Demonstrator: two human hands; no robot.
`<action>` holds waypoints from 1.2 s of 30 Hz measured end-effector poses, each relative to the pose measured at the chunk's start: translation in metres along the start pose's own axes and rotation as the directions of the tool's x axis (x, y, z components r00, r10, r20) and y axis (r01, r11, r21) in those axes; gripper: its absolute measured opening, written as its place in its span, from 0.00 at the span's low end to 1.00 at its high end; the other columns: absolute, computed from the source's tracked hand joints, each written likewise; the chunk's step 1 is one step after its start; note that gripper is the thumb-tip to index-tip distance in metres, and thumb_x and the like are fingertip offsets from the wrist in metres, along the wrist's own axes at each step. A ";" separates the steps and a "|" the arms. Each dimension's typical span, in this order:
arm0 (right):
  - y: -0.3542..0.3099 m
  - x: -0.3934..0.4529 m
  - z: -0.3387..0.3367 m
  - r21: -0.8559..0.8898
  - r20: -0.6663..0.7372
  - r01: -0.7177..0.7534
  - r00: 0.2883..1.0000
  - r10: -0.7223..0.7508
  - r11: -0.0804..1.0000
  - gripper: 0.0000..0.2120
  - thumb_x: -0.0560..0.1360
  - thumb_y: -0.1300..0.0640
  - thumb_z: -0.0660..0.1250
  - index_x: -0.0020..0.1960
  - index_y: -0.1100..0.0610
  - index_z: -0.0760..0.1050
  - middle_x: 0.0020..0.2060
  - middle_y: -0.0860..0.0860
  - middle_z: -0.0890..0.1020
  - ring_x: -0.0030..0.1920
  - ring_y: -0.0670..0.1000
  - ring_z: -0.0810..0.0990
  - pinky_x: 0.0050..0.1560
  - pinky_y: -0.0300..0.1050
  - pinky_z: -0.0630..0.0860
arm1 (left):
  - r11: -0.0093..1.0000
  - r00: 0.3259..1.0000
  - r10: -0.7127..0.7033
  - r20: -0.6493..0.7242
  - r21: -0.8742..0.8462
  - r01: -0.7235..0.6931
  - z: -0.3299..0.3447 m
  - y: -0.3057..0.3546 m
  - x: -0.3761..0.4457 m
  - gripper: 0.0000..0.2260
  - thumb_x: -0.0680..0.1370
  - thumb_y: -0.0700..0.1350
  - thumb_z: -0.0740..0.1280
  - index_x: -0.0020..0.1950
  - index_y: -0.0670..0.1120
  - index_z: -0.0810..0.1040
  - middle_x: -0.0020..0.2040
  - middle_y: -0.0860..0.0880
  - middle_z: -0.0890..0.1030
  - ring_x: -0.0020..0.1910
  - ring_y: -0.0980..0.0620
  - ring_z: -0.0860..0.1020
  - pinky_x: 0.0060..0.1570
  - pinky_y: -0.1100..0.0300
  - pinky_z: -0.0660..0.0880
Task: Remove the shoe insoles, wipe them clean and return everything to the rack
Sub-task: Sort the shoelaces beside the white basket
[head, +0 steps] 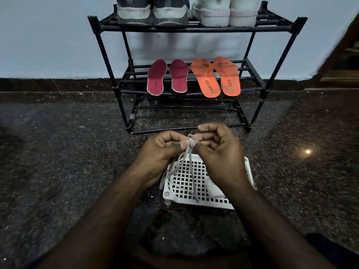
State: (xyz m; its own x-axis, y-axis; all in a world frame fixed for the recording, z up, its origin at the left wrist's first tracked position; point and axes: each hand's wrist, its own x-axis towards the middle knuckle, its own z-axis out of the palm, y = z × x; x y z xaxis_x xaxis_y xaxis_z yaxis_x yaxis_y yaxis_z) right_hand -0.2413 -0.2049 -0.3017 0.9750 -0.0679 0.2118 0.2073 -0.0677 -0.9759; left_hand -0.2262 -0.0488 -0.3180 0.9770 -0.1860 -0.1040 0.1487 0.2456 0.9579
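Against the pale wall stands a black shoe rack (196,29) on the dark speckled floor (58,152). On its top shelf sit a grey pair of shoes (153,14) and a white pair (225,14); on the middle shelf lie two red insoles (167,77) beside two orange insoles (215,76). Nearer, a white perforated basket (192,183) rests on the floor. Above it, the left hand (161,150) and right hand (219,152) each have a pinching grip on a grey shoelace (189,162), fingertips meeting at its knotted top while its loose ends hang into the basket.
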 end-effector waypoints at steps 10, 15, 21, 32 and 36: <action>0.001 0.003 -0.002 0.122 0.004 -0.053 0.999 0.053 0.991 0.19 0.67 0.66 0.78 0.53 0.55 0.77 0.39 0.53 0.81 0.41 0.51 0.80 0.50 0.55 0.82 | 0.999 0.999 -0.038 0.001 0.005 0.038 -0.002 -0.001 -0.001 0.10 0.71 0.43 0.74 0.50 0.40 0.85 0.50 0.36 0.85 0.47 0.40 0.83 0.49 0.51 0.81; 0.013 0.006 -0.001 0.129 0.011 -0.103 0.995 0.102 0.986 0.14 0.67 0.64 0.78 0.47 0.56 0.77 0.41 0.54 0.82 0.42 0.50 0.80 0.48 0.48 0.82 | 1.000 1.000 0.008 0.019 0.011 -0.008 -0.001 -0.002 0.000 0.07 0.72 0.43 0.73 0.48 0.42 0.84 0.45 0.41 0.85 0.44 0.46 0.83 0.45 0.54 0.80; 0.024 0.006 0.007 0.156 0.075 -0.147 0.988 0.137 0.977 0.12 0.71 0.57 0.75 0.49 0.61 0.76 0.42 0.52 0.84 0.44 0.49 0.82 0.48 0.43 0.81 | 0.996 0.996 0.084 0.016 0.025 -0.084 0.001 -0.003 0.001 0.04 0.79 0.39 0.67 0.50 0.40 0.80 0.42 0.48 0.84 0.43 0.52 0.83 0.44 0.60 0.79; 0.040 -0.013 0.037 0.018 0.437 -0.273 0.867 0.238 0.962 0.07 0.82 0.60 0.61 0.55 0.57 0.77 0.37 0.59 0.77 0.30 0.43 0.77 0.29 0.39 0.73 | 0.898 0.913 0.094 -0.398 -0.361 -0.250 -0.012 0.004 0.010 0.07 0.85 0.42 0.58 0.51 0.45 0.75 0.40 0.47 0.81 0.45 0.49 0.83 0.53 0.46 0.81; 0.042 -0.017 0.043 0.057 0.503 -0.387 0.807 0.309 0.920 0.07 0.83 0.58 0.58 0.54 0.60 0.74 0.33 0.53 0.76 0.26 0.49 0.73 0.30 0.43 0.71 | 0.843 0.884 0.015 -0.467 -0.469 -0.262 -0.019 0.004 0.012 0.08 0.86 0.40 0.56 0.50 0.46 0.73 0.37 0.50 0.75 0.30 0.57 0.75 0.31 0.62 0.76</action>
State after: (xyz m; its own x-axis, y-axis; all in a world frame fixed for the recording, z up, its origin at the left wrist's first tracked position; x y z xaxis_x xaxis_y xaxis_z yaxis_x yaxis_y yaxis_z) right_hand -0.2452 -0.1635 -0.3488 0.8914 0.4254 -0.1563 -0.1821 0.0203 -0.9831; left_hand -0.2106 -0.0321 -0.3201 0.9372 0.2837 -0.2029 -0.0588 0.7021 0.7097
